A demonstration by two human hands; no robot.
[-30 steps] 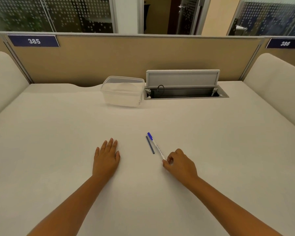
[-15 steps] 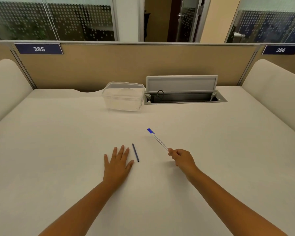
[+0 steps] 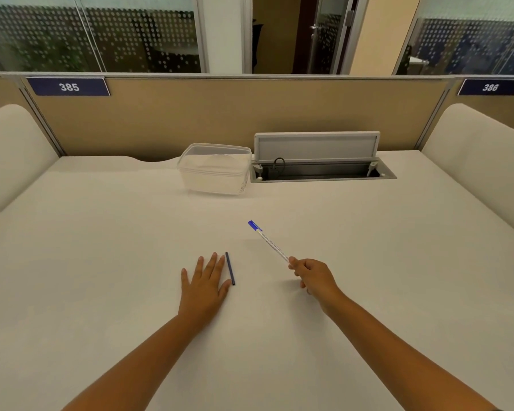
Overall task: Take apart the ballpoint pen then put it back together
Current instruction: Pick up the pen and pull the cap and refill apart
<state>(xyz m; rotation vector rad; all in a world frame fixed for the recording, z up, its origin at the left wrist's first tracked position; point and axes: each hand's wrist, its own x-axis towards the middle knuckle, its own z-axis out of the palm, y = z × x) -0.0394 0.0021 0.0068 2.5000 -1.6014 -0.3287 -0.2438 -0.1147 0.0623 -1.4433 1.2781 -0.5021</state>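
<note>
Head view: the right hand (image 3: 315,275) has its fingers curled around the near end of the slim white pen barrel (image 3: 273,247), which angles up toward the table's far edge with its blue cap (image 3: 254,225) leading. The left hand (image 3: 204,284) lies flat, fingers straight and spread, on the matte white table (image 3: 101,247); the thin dark ink refill (image 3: 230,268) lies just beside its index finger near the table's middle. A clear, rounded plastic container (image 3: 215,170) stands near the far edge.

The near end of the pen barrel (image 3: 270,242) is hidden inside the right hand (image 3: 314,275); its printed lettering is too small to be read.
</note>
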